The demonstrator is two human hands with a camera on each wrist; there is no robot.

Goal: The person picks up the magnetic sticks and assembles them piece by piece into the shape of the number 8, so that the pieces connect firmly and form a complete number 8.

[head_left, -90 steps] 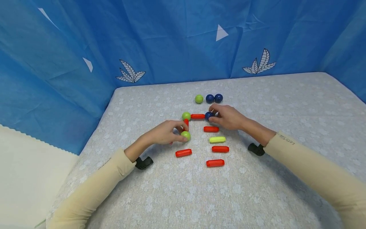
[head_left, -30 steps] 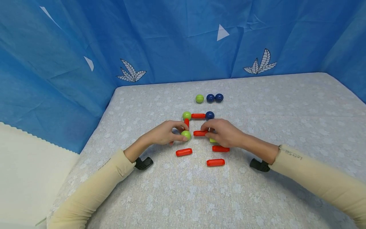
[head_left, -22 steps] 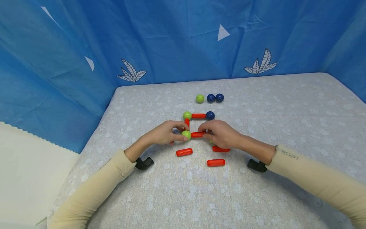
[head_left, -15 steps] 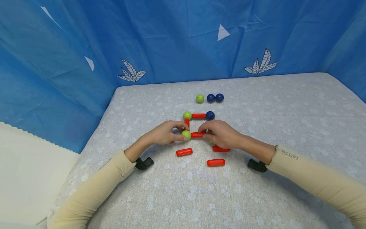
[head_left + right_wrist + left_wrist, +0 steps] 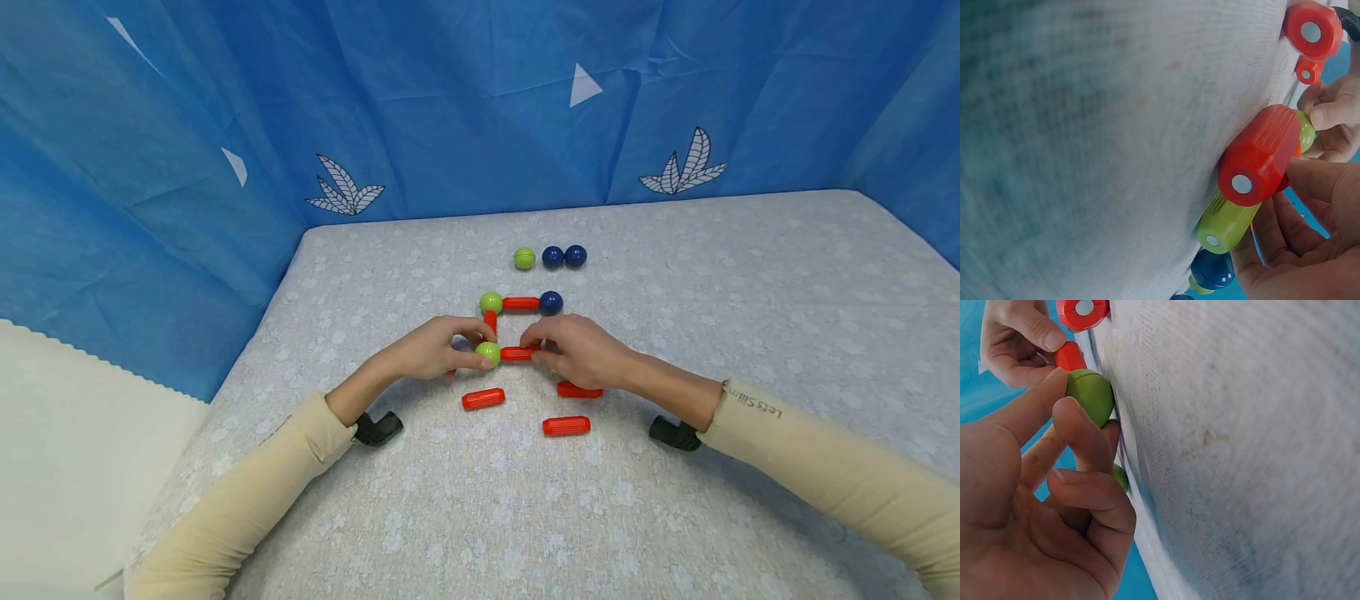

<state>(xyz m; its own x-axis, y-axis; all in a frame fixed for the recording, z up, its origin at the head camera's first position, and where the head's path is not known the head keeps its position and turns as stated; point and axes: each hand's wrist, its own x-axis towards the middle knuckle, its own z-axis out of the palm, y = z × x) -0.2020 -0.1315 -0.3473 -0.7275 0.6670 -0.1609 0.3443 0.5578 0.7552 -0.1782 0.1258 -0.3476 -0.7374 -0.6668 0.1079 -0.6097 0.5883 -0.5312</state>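
Note:
My left hand (image 5: 438, 348) pinches a green ball (image 5: 488, 355) between thumb and fingertips on the table. My right hand (image 5: 581, 348) pinches a red magnetic rod (image 5: 516, 354), whose left end meets that ball. A second red rod (image 5: 491, 323) runs from the held ball back to another green ball (image 5: 491, 302). From there a third red rod (image 5: 521, 303) leads right to a dark blue ball (image 5: 551, 302). A yellow-green rod (image 5: 1229, 222), mostly hidden by my right hand in the head view, lies close under its fingers beside a loose red rod (image 5: 1260, 156).
Nearer to me lie loose red rods, one at left (image 5: 483, 399) and one at right (image 5: 567, 426). Behind the joined pieces sit a green ball (image 5: 524, 258) and two dark blue balls (image 5: 564, 257). A blue curtain (image 5: 480, 108) hangs beyond the table's back edge.
My right hand has let go of the blue ball, gripped a red rod and brought it left against the held green ball. My left hand has stayed on that ball. The last half second is still.

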